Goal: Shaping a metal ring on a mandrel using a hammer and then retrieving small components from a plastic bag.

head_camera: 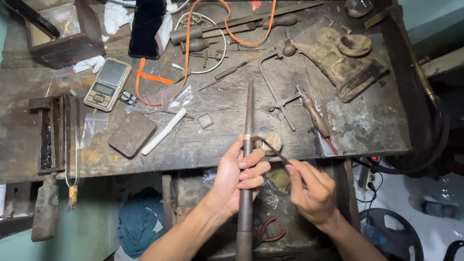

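Both forearms come up from the bottom of the view. With my left hand (239, 181) I grip a long tapered steel mandrel (248, 159), fingers wrapped round its middle; it runs upright from the bottom edge, its thin tip lying over the worn wooden table (227, 106). A pale ring band (248, 137) sits round the mandrel just above my thumb. With my right hand (311, 191) clenched on a small hammer (267, 141), I hold its head touching the mandrel by the ring. On the table lie a pocket scale (107, 83) at the left, an orange cord (193, 43), a white stick (164, 131) and a saw frame (278, 92).
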